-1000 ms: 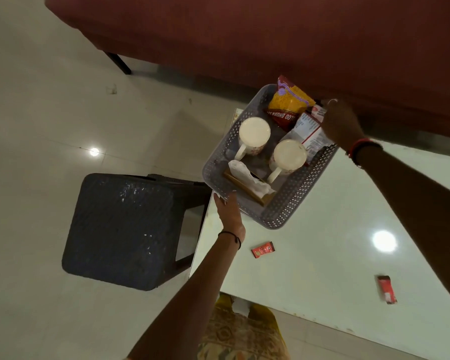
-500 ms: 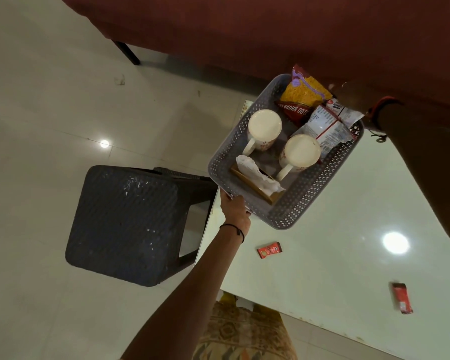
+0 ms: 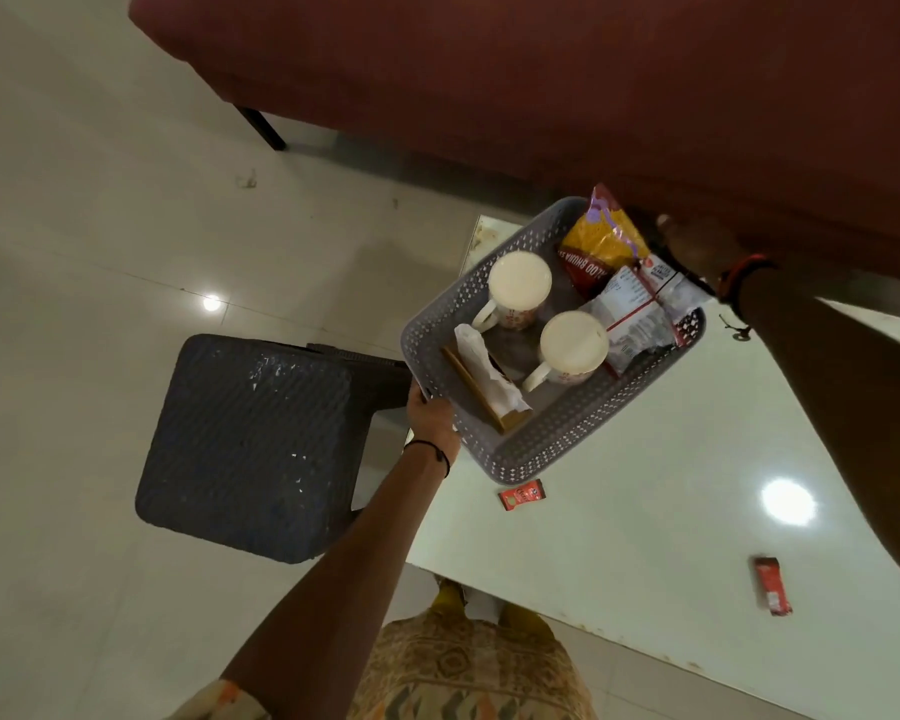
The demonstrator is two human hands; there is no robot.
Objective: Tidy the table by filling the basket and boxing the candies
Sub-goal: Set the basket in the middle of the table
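A grey perforated basket (image 3: 552,441) hangs above the left corner of the white table (image 3: 645,511). My left hand (image 3: 431,415) grips its near left end and my right hand (image 3: 697,246) grips its far right end. Inside stand two white mugs (image 3: 519,283) (image 3: 572,344), beside a yellow and red snack bag (image 3: 596,241), a white packet (image 3: 632,314) and a brown holder with a tissue (image 3: 484,379). Two red candies lie on the table: one (image 3: 521,495) just below the basket, another (image 3: 772,586) near the right edge.
A dark woven stool (image 3: 250,444) stands on the tiled floor left of the table. A maroon sofa (image 3: 541,70) fills the top of the view, right behind the basket. My patterned clothing (image 3: 468,672) shows at the bottom.
The basket has shifted a little to the right and toward the sofa, held at both ends by my hands. The two candies on the table have not moved.
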